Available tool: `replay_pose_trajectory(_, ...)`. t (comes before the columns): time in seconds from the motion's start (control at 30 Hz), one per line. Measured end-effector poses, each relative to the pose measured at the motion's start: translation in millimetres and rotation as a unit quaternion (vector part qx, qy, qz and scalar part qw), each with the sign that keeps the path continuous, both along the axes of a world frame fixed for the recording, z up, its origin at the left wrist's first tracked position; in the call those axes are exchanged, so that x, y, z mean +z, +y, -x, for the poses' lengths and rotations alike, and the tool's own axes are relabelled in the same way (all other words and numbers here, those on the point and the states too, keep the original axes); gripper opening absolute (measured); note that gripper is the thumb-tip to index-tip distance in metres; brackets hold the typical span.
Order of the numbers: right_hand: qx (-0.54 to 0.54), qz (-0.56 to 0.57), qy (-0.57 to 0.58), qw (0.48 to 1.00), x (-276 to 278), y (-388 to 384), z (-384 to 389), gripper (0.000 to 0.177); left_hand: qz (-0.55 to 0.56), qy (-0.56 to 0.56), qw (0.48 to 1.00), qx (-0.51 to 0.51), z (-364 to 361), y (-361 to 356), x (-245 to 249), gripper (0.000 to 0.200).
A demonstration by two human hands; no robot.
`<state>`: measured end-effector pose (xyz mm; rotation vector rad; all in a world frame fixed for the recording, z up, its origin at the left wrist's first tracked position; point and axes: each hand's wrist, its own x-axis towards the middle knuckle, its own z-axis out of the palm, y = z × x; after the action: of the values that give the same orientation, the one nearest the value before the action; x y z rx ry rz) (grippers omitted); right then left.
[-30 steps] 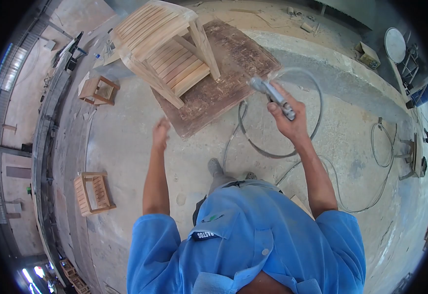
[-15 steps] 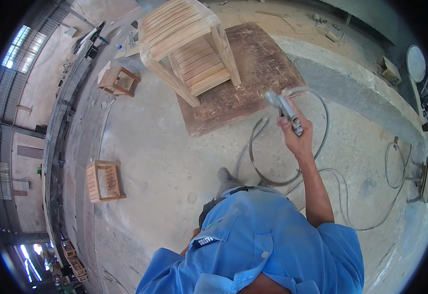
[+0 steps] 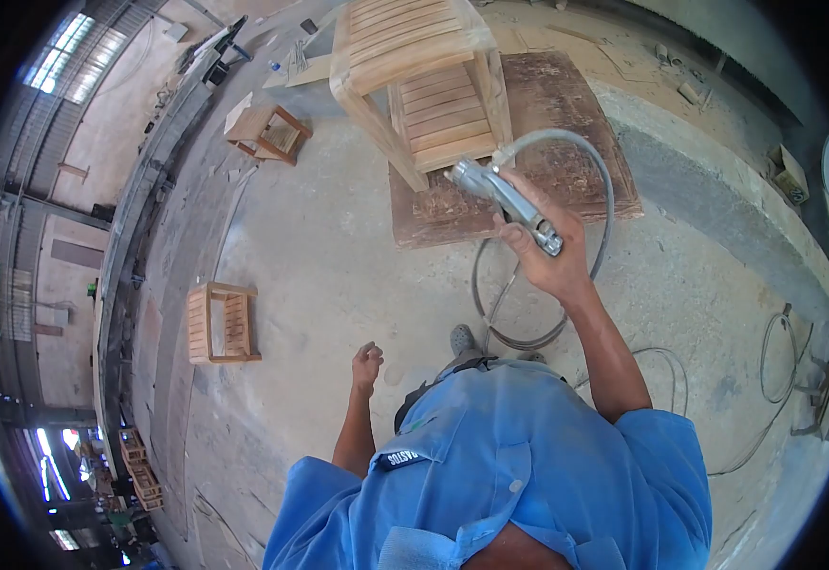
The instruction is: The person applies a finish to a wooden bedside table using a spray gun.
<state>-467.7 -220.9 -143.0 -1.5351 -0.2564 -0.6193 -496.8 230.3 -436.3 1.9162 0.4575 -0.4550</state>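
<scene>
A metal spray gun [image 3: 509, 201] with a grey hose [image 3: 597, 157] is in my right hand [image 3: 557, 255], fingers wrapped round its handle. Its nozzle end points toward a pale wooden stool with slatted top and shelf [image 3: 419, 57], and the two are apart. The stool stands on a worn brown board [image 3: 566, 123] on the floor. Over bare floor, to the left of my body, my left hand [image 3: 367, 366] hangs with its fingers curled; whether they hold anything is too small to tell.
Two small wooden stools stand on the floor at the left, one lower [image 3: 223, 323] and one higher up [image 3: 268, 133]. Hose loops [image 3: 519, 337] lie near my feet, and another coil [image 3: 780, 361] is at the right. A cardboard box [image 3: 788, 174] sits upper right.
My left hand has come into view from beside my body. The spray gun in my right hand is now nearer the large stool, and the view has shifted.
</scene>
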Motion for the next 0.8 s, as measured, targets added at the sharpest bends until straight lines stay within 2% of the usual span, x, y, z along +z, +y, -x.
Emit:
replay_pose_trajectory(0.1, -0.035, 0.072, -0.038, 0.996, 2, 3, -11, 0.055, -0.035, 0.11, 0.993, 0.02, 33, -8, -5, 0.048)
replay_pose_trajectory(0.2, -0.039, 0.114, 0.014, 0.993, -34, -1, -18, 0.054, -0.077, 0.196, 0.975, 0.069, 84, -17, -13, 0.042)
replay_pose_trajectory(0.23, -0.048, 0.127, 0.025, 0.99, -54, -2, -19, 0.053, -0.028, 0.167, 0.983, 0.067, 111, 6, -57, 0.038)
replay_pose_trajectory(0.27, -0.056, 0.14, 0.036, 0.988, -81, -1, -27, 0.053, -0.167, 0.017, 0.971, -0.169, 130, 52, -118, 0.036)
replay_pose_trajectory(0.3, -0.065, 0.152, 0.046, 0.985, -105, -2, -27, 0.052, -0.288, -0.138, 0.864, -0.389, 147, 77, -152, 0.035)
replay_pose_trajectory(0.37, -0.068, 0.197, 0.13, 0.969, -148, -8, -22, 0.051, -0.199, -0.03, 0.952, -0.231, 156, 63, -152, 0.034)
replay_pose_trajectory(0.4, -0.071, 0.215, 0.176, 0.958, -161, -6, -14, 0.051, -0.154, 0.03, 0.976, -0.152, 160, 60, -141, 0.034)
replay_pose_trajectory(0.47, -0.066, 0.198, 0.237, 0.949, -168, 1, -1, 0.05, -0.067, 0.141, 0.988, 0.005, 145, 57, -114, 0.033)
replay_pose_trajectory(0.53, -0.08, 0.182, 0.257, 0.946, -164, 8, -2, 0.05, 0.027, 0.193, 0.958, 0.208, 82, 30, -63, 0.038)
replay_pose_trajectory(0.6, -0.105, 0.162, 0.251, 0.949, -150, 14, -3, 0.049, 0.038, 0.103, 0.98, 0.165, 2, 35, -49, 0.048)
replay_pose_trajectory(0.63, -0.141, 0.157, 0.238, 0.948, -148, 18, -8, 0.049, 0.067, 0.043, 0.992, 0.097, -47, 46, -46, 0.061)
replay_pose_trajectory(0.7, -0.215, 0.15, 0.208, 0.942, -144, 25, -23, 0.048, 0.063, -0.034, 0.995, 0.076, -162, 24, 4, 0.065)
replay_pose_trajectory(0.73, -0.226, 0.125, 0.234, 0.937, -137, 32, -33, 0.048, 0.068, -0.086, 0.993, 0.037, -223, 19, 22, 0.066)
replay_pose_trajectory(0.8, -0.244, 0.073, 0.29, 0.923, -119, 42, -43, 0.048, 0.094, -0.196, 0.975, -0.047, -319, -20, 90, 0.068)
